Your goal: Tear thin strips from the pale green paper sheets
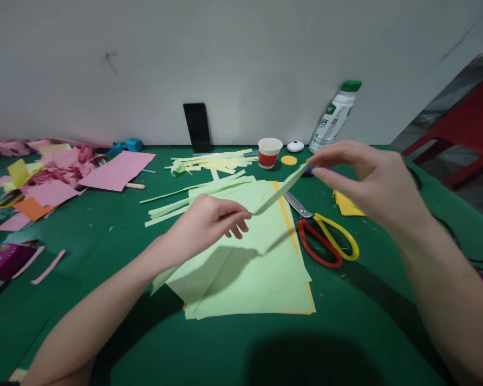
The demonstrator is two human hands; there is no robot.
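Observation:
A narrow light green paper strip (280, 190) is stretched between my two hands, above the paper sheets. My left hand (209, 225) pinches its lower left end, with the other fingers curled loosely below. Higher up on the right, my right hand (362, 179) pinches the other end between thumb and fingertips. Beneath them lie light green paper sheets (261, 279), with orange-yellow paper edges showing under them. Scissors (324, 233) with one red and one yellow handle rest at the right edge of the sheets, blades partly over the paper.
Cut green strips (177, 206) lie behind my left hand. Along the wall stand a phone (197, 127), a paper cup (269, 154) and a leaning bottle (333, 120). Pink paper scraps (60, 174) cover the left side. A purple box-like object (4, 268) sits at the left edge.

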